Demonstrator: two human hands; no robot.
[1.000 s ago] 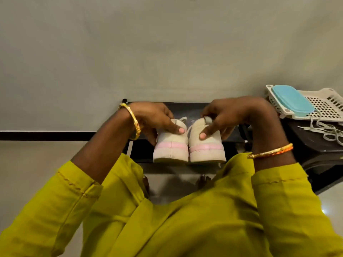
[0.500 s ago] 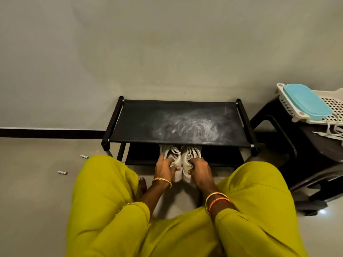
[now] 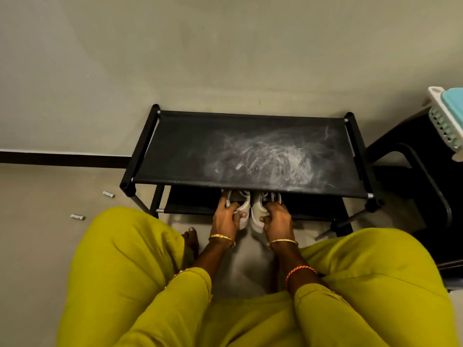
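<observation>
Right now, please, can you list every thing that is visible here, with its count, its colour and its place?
shoes: two, white, side by side on the rack's lower shelf
shoe rack: one, black, against the wall; dusty white smears on top
small cylinders: two, pale, on the floor left of the rack
basket: one, white, right edge
lid: one, turquoise, on the basket
stool: one, dark, right of the rack
bangles: two, gold, one per wrist
thread band: one, orange, right forearm
left hand: grips the left shoe
right hand: grips the right shoe
</observation>
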